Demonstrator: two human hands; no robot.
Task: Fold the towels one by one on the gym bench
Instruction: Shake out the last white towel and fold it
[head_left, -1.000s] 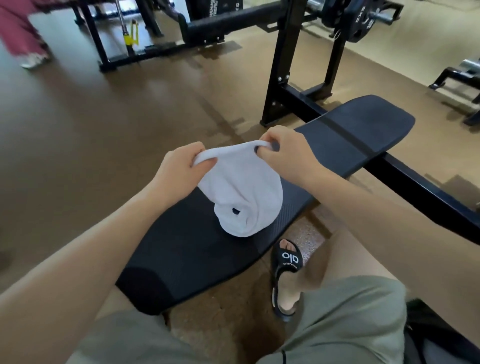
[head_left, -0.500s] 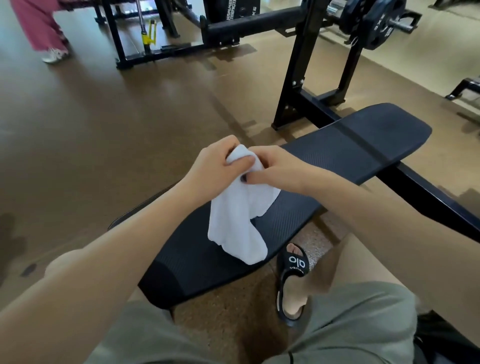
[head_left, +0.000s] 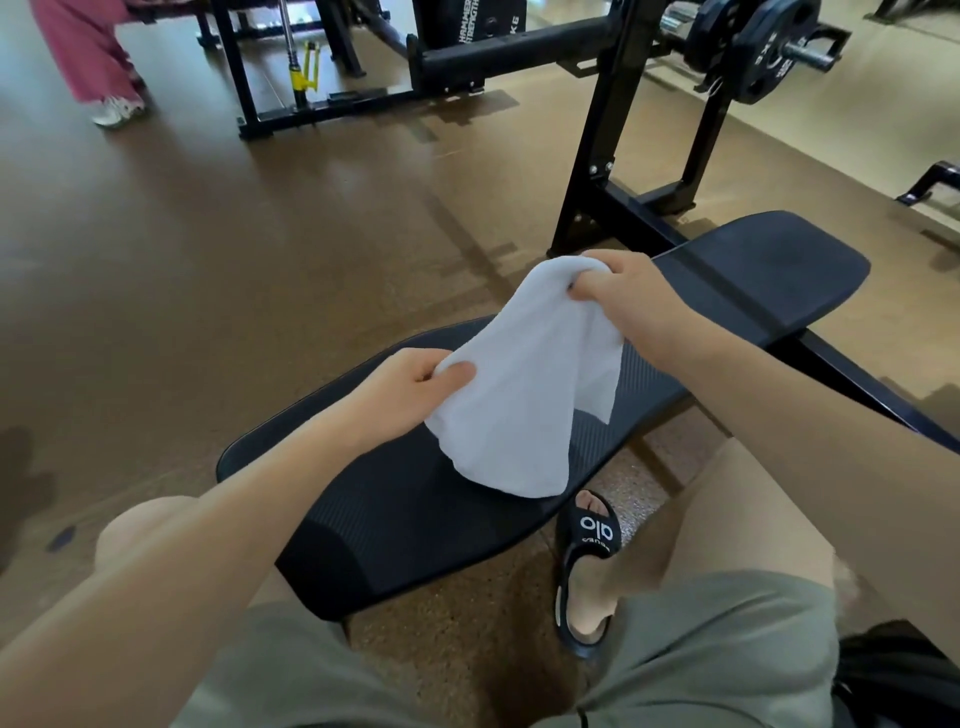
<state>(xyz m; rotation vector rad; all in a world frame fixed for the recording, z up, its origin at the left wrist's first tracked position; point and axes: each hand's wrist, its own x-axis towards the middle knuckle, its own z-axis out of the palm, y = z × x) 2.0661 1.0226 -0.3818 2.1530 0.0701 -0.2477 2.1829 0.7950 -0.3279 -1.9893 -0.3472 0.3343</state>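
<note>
A white towel (head_left: 524, 384) hangs between 2 hands above the black padded desk (head_left: 415, 519). The right hand (head_left: 631, 296) is the higher one, its fingers curled tight around a bunched top corner of the cloth. The left hand (head_left: 410, 389) sits lower and nearer the person, pinching the towel's left edge between thumb and curled fingers. From these 2 holds the cloth slopes down and drapes in a loose sheet, its rounded lower edge lying on or just over the near edge of the desk's pad; whether it touches cannot be told. The desk runs diagonally from the lower left toward the upper right, where a second pad section (head_left: 779, 270) continues past a seam. Under the desk's near edge, a foot in a black slide sandal (head_left: 589, 551) with white lettering rests on the speckled brown floor (head_left: 208, 234). The person wears grey-green shorts (head_left: 701, 649). Behind the desk stands a black rack upright (head_left: 608, 130), with a weight plate (head_left: 758, 47) on a bar at the upper right. A leg in pink trousers (head_left: 83, 47) shows at the top left.
</note>
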